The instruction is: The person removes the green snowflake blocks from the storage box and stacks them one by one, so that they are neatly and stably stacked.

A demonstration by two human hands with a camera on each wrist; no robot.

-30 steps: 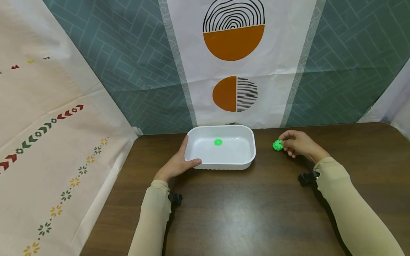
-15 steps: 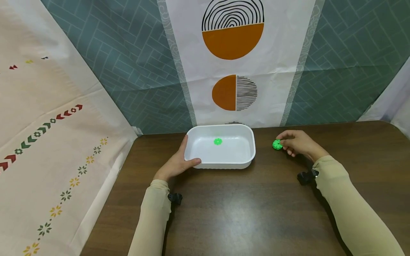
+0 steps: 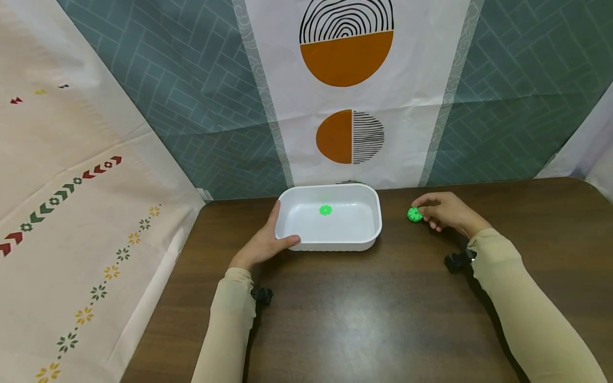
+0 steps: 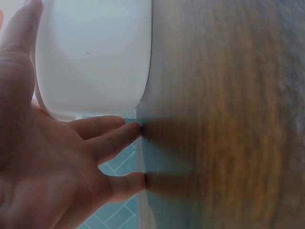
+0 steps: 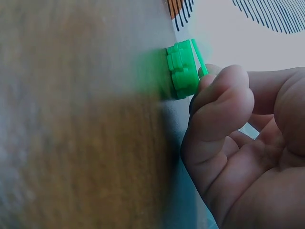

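Note:
A white rectangular tray (image 3: 330, 221) stands near the table's back edge, with one flat green flower-shaped disc (image 3: 325, 210) lying inside it. My left hand (image 3: 262, 242) rests against the tray's left front corner, its thumb over the front rim. In the left wrist view, straight spread fingers (image 4: 114, 143) reach down to the tabletop beside the tray's wall. Right of the tray is a small stack of green discs (image 5: 182, 69). My right hand (image 3: 442, 213) pinches a thin green disc (image 5: 199, 56), which tilts slightly apart from the stack's face in the right wrist view.
The brown wooden table (image 3: 354, 303) spreads out in front of both hands. A patterned cloth (image 3: 407, 106) hangs right behind the table's back edge. At the left hangs a cream cloth (image 3: 105, 213) along the table's side.
The head view has shifted slightly, moving the scene a little upward. Both hands, the tray and the green stack keep nearly the same places.

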